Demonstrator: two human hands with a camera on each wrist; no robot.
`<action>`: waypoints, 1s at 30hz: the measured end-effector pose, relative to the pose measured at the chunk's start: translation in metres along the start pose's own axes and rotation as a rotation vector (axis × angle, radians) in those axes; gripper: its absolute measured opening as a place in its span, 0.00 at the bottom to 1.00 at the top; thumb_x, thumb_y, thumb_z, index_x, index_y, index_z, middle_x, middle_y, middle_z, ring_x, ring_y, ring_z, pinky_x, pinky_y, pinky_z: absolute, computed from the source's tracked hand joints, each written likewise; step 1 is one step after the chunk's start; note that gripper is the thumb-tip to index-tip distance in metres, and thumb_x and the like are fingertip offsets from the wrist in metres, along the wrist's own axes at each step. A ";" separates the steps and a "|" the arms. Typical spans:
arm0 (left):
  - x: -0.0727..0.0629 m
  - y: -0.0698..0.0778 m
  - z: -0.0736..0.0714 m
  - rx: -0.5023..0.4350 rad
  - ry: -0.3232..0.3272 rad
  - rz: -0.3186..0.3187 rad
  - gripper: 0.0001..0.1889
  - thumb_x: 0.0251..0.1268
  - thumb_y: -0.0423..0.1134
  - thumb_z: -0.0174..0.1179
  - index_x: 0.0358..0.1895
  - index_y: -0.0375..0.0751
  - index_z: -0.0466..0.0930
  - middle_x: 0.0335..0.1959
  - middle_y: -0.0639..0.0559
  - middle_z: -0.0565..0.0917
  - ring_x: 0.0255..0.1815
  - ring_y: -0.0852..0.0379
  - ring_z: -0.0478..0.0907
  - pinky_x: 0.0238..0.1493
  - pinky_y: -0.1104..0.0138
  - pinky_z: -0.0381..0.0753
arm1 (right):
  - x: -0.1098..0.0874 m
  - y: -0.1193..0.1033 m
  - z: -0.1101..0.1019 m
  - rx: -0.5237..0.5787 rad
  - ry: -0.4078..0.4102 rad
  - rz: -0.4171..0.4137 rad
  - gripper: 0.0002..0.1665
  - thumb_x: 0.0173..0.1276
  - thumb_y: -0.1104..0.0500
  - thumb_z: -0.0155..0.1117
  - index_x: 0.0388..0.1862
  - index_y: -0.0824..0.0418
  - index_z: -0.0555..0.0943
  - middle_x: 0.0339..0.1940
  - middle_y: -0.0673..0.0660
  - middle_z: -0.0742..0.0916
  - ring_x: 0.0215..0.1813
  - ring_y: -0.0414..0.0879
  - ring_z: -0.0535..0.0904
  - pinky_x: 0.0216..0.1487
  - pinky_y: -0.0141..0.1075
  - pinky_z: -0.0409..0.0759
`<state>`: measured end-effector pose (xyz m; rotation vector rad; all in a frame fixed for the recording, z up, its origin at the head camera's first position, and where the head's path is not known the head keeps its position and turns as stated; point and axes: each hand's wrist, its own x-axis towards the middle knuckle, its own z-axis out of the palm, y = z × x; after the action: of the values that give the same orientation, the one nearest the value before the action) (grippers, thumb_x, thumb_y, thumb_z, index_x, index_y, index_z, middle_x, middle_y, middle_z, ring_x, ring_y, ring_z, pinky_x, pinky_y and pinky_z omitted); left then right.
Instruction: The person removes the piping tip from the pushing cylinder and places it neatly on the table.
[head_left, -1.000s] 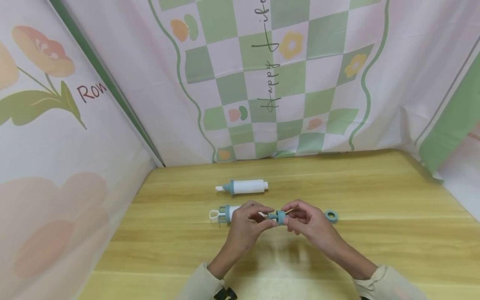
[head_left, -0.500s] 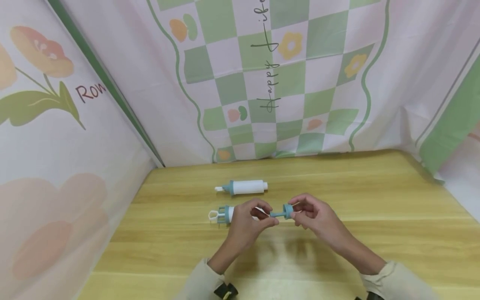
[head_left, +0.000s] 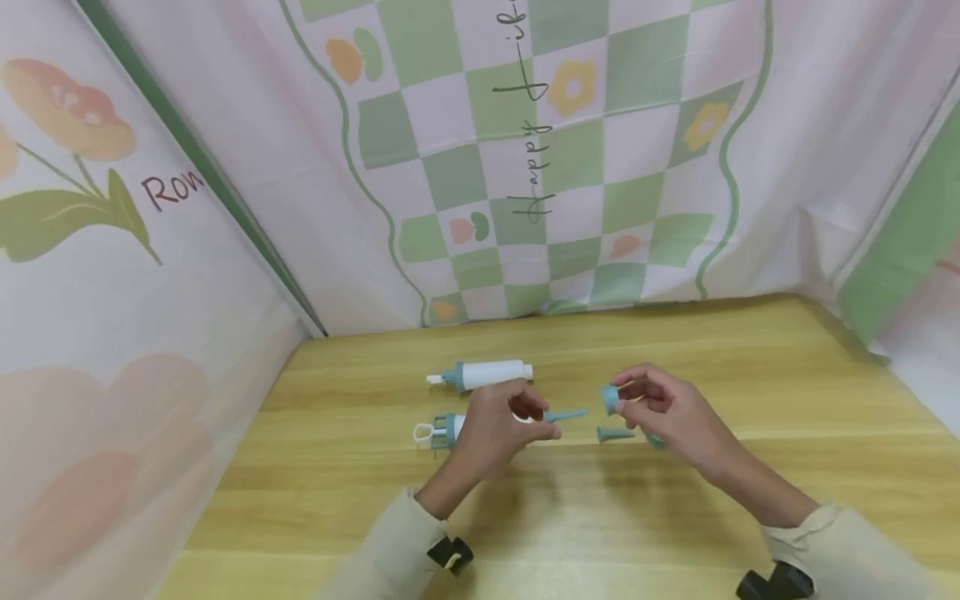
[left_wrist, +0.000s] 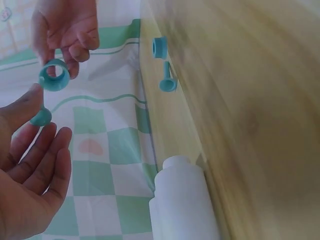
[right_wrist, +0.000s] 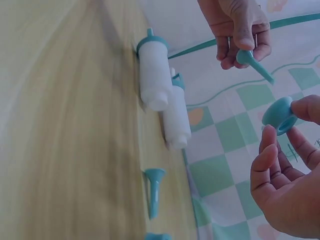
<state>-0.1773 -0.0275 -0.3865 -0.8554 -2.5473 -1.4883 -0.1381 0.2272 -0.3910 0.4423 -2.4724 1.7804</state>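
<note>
My left hand pinches a teal nozzle by its wide end, its thin tube pointing right in the head view. A short gap away, my right hand holds a teal ring cap between thumb and fingers; the left wrist view shows the hole through this cap. Nozzle and cap are apart, both held above the table. Beneath the right hand, a second teal nozzle lies on the wood. Beside it is a second teal ring, partly hidden by that hand.
Two white cylinders with teal collars and white handles lie on the wooden table: one behind, the other, with its collar showing, partly covered by my left hand. Printed curtains stand at the back and sides.
The ring cap, earlier around the nozzle's tube, has come off it and moved right and up with my right hand. The nozzle stays in my left hand. The second nozzle has come into view.
</note>
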 end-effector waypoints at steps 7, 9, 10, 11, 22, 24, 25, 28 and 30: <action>0.024 -0.001 0.001 0.066 -0.053 -0.003 0.12 0.49 0.38 0.79 0.33 0.41 0.85 0.29 0.60 0.83 0.31 0.67 0.78 0.33 0.74 0.80 | 0.008 -0.003 -0.022 -0.194 0.016 0.017 0.18 0.75 0.55 0.62 0.58 0.61 0.75 0.46 0.59 0.85 0.38 0.46 0.83 0.34 0.37 0.81; 0.032 -0.004 0.002 0.071 -0.076 0.001 0.11 0.50 0.37 0.79 0.32 0.41 0.84 0.29 0.60 0.83 0.31 0.66 0.79 0.32 0.74 0.79 | 0.009 -0.002 -0.026 -0.260 0.023 0.008 0.17 0.75 0.55 0.62 0.58 0.60 0.76 0.45 0.57 0.85 0.38 0.44 0.83 0.35 0.36 0.81; 0.036 -0.005 0.002 0.073 -0.084 0.006 0.11 0.50 0.36 0.79 0.32 0.41 0.84 0.29 0.60 0.83 0.31 0.66 0.79 0.31 0.74 0.79 | 0.010 -0.002 -0.027 -0.295 0.028 0.001 0.17 0.75 0.55 0.62 0.58 0.60 0.76 0.45 0.56 0.86 0.39 0.44 0.82 0.35 0.36 0.80; 0.040 -0.005 0.002 0.069 -0.091 0.009 0.11 0.50 0.36 0.79 0.31 0.41 0.84 0.29 0.60 0.83 0.31 0.65 0.80 0.31 0.74 0.79 | 0.011 -0.002 -0.028 -0.326 0.033 -0.005 0.16 0.75 0.55 0.63 0.57 0.59 0.77 0.45 0.56 0.86 0.39 0.44 0.82 0.35 0.36 0.80; 0.085 -0.012 0.014 0.159 -0.132 0.016 0.12 0.50 0.40 0.79 0.30 0.45 0.82 0.29 0.60 0.84 0.33 0.67 0.79 0.34 0.75 0.77 | 0.035 0.011 -0.041 -0.582 0.022 -0.058 0.15 0.69 0.58 0.67 0.52 0.60 0.79 0.39 0.55 0.86 0.35 0.45 0.80 0.30 0.36 0.78; 0.095 -0.014 0.018 0.180 -0.138 0.002 0.13 0.50 0.40 0.79 0.29 0.46 0.82 0.28 0.62 0.83 0.32 0.68 0.78 0.35 0.75 0.77 | 0.043 0.015 -0.042 -0.608 0.010 -0.045 0.16 0.69 0.57 0.67 0.52 0.62 0.80 0.38 0.54 0.86 0.35 0.45 0.80 0.30 0.37 0.78; 0.099 -0.015 0.019 0.190 -0.141 -0.005 0.12 0.50 0.40 0.79 0.29 0.46 0.82 0.28 0.62 0.82 0.31 0.68 0.78 0.35 0.75 0.76 | 0.047 0.017 -0.043 -0.615 -0.001 -0.035 0.16 0.69 0.57 0.67 0.52 0.63 0.80 0.38 0.54 0.86 0.35 0.46 0.80 0.30 0.38 0.78; 0.111 -0.020 0.024 0.191 -0.169 -0.027 0.12 0.49 0.39 0.79 0.29 0.43 0.83 0.26 0.63 0.81 0.29 0.68 0.77 0.33 0.76 0.76 | 0.058 0.024 -0.045 -0.627 -0.031 0.000 0.18 0.70 0.56 0.66 0.52 0.65 0.79 0.38 0.55 0.86 0.35 0.46 0.80 0.30 0.39 0.78; 0.118 -0.023 0.027 0.182 -0.205 -0.027 0.12 0.49 0.38 0.79 0.31 0.40 0.84 0.25 0.63 0.81 0.28 0.67 0.78 0.33 0.76 0.77 | 0.063 0.029 -0.048 -0.629 -0.041 0.013 0.18 0.69 0.57 0.66 0.52 0.67 0.79 0.37 0.57 0.86 0.34 0.46 0.80 0.30 0.39 0.77</action>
<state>-0.2820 0.0363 -0.3801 -0.9963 -2.7962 -1.2067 -0.2120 0.2678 -0.3883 0.4051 -2.8650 0.9067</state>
